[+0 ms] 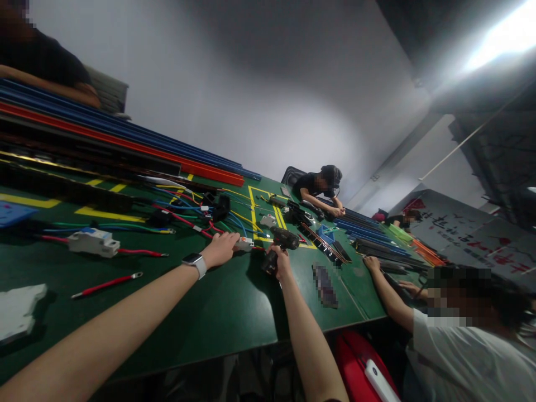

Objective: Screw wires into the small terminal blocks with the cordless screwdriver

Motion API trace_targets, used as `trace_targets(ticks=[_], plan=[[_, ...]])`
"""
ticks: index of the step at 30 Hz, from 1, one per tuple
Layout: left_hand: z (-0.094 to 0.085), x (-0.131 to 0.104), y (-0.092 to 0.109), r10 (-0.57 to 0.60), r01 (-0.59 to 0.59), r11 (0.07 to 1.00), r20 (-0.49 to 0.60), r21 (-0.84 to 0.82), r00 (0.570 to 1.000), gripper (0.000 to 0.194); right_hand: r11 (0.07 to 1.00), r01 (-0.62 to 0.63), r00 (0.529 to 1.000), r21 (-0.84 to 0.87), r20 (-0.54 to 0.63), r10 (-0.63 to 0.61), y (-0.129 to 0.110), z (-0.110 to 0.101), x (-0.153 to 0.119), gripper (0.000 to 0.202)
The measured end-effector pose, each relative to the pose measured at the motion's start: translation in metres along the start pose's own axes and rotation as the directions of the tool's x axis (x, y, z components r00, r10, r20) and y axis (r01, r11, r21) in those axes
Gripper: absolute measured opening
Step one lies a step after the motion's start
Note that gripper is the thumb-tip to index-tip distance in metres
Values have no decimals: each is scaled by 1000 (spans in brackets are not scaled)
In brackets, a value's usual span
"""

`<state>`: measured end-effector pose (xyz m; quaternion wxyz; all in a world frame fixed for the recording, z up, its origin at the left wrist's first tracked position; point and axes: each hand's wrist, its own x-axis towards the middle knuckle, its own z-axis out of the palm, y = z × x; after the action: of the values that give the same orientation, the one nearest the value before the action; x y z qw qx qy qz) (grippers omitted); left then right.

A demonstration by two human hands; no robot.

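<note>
Right hand (280,261) with grip closed around a black power drill (285,239), left hand (221,248) on a small white breaker (244,243), its grip's openness unclear, green surface (234,301) beneath.

Grey wall (464,231): red and black characters, large, slanted; too blurred to read.
Large breaker (92,242): markings too small to read.
Small breaker (244,244): orange mark on white casing; lettering unreadable.
Watch (195,260): display unreadable.
</note>
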<state>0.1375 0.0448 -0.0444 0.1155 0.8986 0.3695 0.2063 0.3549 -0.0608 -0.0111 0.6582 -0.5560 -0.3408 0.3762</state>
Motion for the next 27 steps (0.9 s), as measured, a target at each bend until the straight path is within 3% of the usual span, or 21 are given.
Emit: trace_targets(ticks=[10,16,22,27], plan=[[-2,-2,3,-8,8,1000,-30,19,1000,26,1000,-9,1000,2,-13,9,8,-12,-7,24],[-6,-5,3,1,0,1000,-29,12,1000,27,999,41,999,5,-24,-41,-1,-13,-17,23],[-9,-6,4,0,0,1000,-18,7,1000,31,994,107,994,37,-18,-106,-20,-14,-46,36],[-11,-6,6,-4,4,1000,-2,-20,1000,31,998,57,998,-16,-32,-57,-34,-13,-82,29]])
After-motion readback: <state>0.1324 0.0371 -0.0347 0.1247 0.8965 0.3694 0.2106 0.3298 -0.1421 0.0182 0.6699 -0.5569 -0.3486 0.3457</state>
